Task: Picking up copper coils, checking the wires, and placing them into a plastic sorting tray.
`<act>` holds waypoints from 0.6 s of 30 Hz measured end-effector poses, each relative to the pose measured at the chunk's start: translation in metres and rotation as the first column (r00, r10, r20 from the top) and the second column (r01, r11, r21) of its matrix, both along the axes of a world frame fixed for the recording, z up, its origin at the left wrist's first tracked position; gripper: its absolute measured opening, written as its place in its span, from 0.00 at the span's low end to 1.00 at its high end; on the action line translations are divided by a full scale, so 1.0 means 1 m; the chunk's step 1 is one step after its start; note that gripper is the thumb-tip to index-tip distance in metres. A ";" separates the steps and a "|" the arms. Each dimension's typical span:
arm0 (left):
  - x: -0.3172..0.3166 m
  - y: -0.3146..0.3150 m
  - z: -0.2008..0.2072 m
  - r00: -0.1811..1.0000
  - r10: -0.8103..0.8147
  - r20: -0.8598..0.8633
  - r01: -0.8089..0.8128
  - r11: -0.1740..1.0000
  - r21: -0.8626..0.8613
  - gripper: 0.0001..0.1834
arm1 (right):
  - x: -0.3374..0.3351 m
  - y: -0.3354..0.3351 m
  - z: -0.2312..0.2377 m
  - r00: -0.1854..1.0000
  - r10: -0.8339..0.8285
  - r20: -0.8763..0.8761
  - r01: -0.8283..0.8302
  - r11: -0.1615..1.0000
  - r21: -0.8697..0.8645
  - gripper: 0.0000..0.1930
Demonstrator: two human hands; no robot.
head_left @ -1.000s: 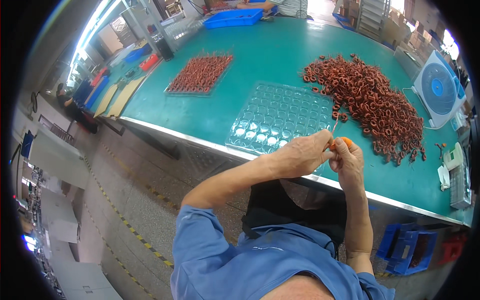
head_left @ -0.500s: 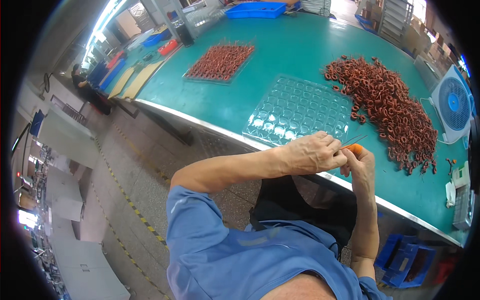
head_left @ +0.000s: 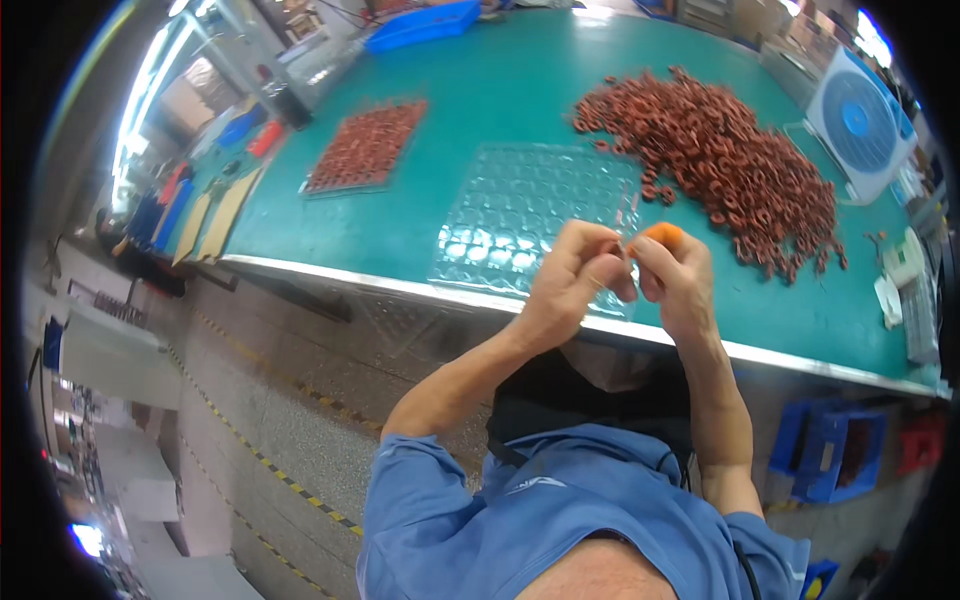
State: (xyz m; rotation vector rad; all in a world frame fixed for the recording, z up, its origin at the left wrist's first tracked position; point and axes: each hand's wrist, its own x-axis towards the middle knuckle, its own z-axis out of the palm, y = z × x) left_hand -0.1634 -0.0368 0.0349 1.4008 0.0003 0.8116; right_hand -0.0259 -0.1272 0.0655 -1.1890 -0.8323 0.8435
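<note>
My left hand [head_left: 578,278] and my right hand [head_left: 678,282] meet fingertip to fingertip above the front edge of the table. Both are closed in a pinch on a small reddish-brown piece [head_left: 619,248], which looks like one of the ring coils and is mostly covered by fingers. An orange finger cover [head_left: 662,235] sits on my right index finger. Just beyond my hands lies a clear plastic tray [head_left: 505,200] with rows of round pockets. Behind my right hand spreads a large heap of reddish-brown ring coils [head_left: 720,165].
A second tray filled with coils [head_left: 367,147] lies farther left on the green table [head_left: 500,80]. A blue and white fan [head_left: 858,120] stands right of the heap. A blue bin [head_left: 425,25] is at the far edge; more blue bins [head_left: 835,455] sit below the table at right.
My left hand has turned from lying palm-down across the right to facing it, and its elbow has dropped. The thin wires that stuck out past my fingers are now hard to see.
</note>
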 end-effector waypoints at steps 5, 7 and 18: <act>-0.006 -0.002 -0.010 0.999 -0.009 0.037 0.014 0.991 -0.131 0.14 | -0.003 0.006 -0.003 0.995 0.039 0.094 -0.043 0.998 0.041 0.12; -0.005 -0.003 -0.006 1.000 -0.016 0.015 0.018 0.987 -0.159 0.14 | 0.001 0.007 -0.007 0.996 0.074 0.055 -0.074 0.997 0.004 0.15; -0.007 -0.009 -0.002 0.987 0.021 -0.160 -0.065 0.961 -0.271 0.15 | -0.001 0.013 -0.025 0.942 0.170 -0.290 -0.112 0.972 0.207 0.17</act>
